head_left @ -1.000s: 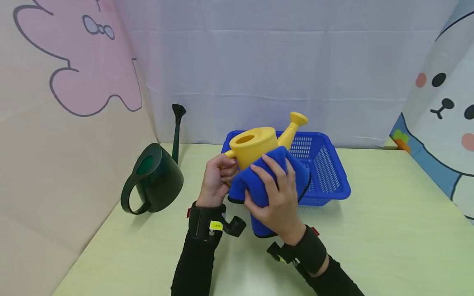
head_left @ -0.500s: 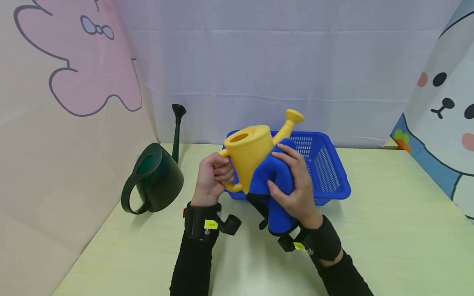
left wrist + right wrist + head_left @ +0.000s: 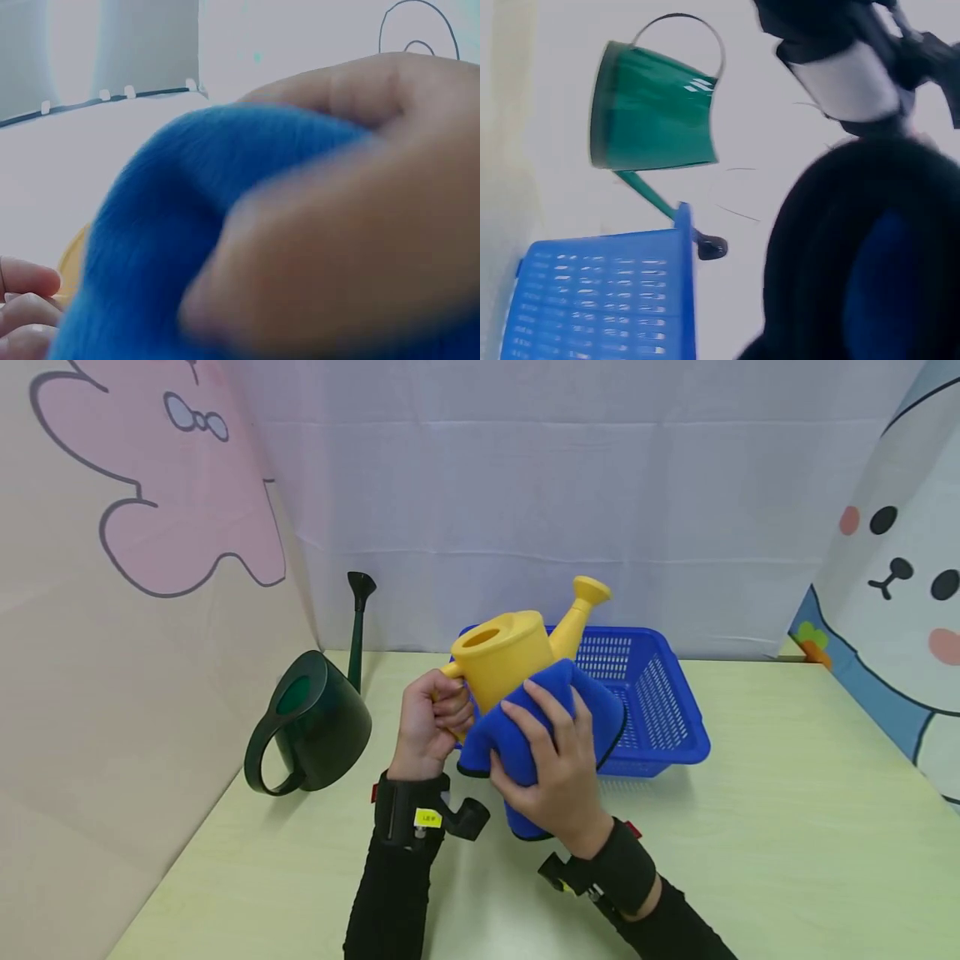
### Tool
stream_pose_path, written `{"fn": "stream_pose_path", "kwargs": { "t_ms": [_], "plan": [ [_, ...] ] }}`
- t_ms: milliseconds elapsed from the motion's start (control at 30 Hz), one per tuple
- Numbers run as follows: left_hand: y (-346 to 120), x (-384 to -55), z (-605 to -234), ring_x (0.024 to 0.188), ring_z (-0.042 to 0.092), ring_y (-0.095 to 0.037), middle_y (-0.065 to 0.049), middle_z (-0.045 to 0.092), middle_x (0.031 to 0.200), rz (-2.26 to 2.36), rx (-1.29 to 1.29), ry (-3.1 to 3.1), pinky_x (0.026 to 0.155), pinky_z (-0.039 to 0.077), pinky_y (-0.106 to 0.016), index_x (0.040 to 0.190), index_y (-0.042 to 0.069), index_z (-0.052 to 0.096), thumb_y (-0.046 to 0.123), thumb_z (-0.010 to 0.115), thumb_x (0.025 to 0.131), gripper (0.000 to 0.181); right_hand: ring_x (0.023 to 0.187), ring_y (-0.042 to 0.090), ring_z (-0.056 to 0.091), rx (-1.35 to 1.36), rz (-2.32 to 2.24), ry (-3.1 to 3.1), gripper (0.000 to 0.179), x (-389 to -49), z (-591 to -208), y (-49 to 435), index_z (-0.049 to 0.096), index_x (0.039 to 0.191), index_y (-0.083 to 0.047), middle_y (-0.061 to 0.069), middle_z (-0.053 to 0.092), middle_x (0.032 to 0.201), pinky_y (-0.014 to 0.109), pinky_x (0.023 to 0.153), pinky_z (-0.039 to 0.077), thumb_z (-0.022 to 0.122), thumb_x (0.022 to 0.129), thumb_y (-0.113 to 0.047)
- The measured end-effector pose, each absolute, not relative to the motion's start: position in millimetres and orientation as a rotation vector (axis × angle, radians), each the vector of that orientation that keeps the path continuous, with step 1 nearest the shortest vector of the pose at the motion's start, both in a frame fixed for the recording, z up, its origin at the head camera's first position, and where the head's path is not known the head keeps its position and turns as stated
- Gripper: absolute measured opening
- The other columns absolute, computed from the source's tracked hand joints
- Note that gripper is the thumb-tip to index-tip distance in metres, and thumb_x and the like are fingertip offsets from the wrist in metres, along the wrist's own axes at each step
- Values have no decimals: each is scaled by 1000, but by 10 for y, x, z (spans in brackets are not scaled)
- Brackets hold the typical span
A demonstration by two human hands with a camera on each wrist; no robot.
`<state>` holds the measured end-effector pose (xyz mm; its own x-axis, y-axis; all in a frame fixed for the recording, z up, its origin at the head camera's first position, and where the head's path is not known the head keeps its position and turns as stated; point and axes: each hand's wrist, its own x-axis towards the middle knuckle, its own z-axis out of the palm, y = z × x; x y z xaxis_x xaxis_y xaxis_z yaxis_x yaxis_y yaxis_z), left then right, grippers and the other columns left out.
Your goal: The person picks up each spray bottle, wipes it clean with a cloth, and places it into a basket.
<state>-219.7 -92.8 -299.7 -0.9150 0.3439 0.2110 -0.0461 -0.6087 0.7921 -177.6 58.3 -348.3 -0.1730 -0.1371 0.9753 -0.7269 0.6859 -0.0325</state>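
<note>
A yellow watering can [image 3: 501, 653] is held up in front of the basket, tilted, its spout toward the upper right. My left hand [image 3: 433, 720] grips its handle with curled fingers. My right hand [image 3: 553, 764] holds a folded blue cloth [image 3: 517, 739] with a dark edge against the can's lower side, thumb and fingers bent around the fabric. The cloth hides the lower part of the can. In the left wrist view the blue cloth [image 3: 157, 210] and the right hand [image 3: 337, 247] fill most of the picture, blurred.
A blue perforated basket [image 3: 667, 710] stands behind the hands on the pale table [image 3: 787, 810]. At the left is a dark green watering can [image 3: 326, 735] with its long spout pointing up. A white cloth backdrop [image 3: 480, 510] hangs behind.
The yellow can has shifted slightly left and up. Half a second ago my right hand and the cloth were farther right along the can; now they are back left across its lower side.
</note>
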Motion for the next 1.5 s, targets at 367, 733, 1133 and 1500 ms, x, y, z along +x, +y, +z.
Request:
{"fn": "stream_pose_path", "kwargs": {
  "t_ms": [367,733,1133,1500],
  "plan": [
    [-892,-2205,-3001,30,23,-3,11,25,38,2591,527,1233,43,5,-24,46,18,30,4,23,84,41,107,46,46,725,491,-1588,40,-1845,-3527,572,60,106,-5,20,55,115,55,94,37,58,78,-34],
    [-928,-2200,-2976,31,25,-4,9,24,40,2570,554,1248,43,7,-23,46,18,31,3,23,83,41,113,32,49,806,1062,-1576,53,-1944,-3477,840,54,109,7,24,50,122,30,98,41,57,80,-37],
    [-948,-2201,-2991,32,25,-5,10,29,39,2593,537,1263,44,8,-23,48,18,30,3,24,83,39,118,24,48,739,1249,-1623,52,-1981,-3471,914,51,114,9,20,50,127,26,96,42,56,74,-24],
    [-816,-2203,-3019,31,25,-2,12,28,39,2623,503,1277,37,13,-17,47,18,32,3,27,84,40,110,43,45,606,531,-1710,42,-1791,-3527,602,58,111,-3,20,52,121,56,96,35,55,83,-34]
  ]
}}
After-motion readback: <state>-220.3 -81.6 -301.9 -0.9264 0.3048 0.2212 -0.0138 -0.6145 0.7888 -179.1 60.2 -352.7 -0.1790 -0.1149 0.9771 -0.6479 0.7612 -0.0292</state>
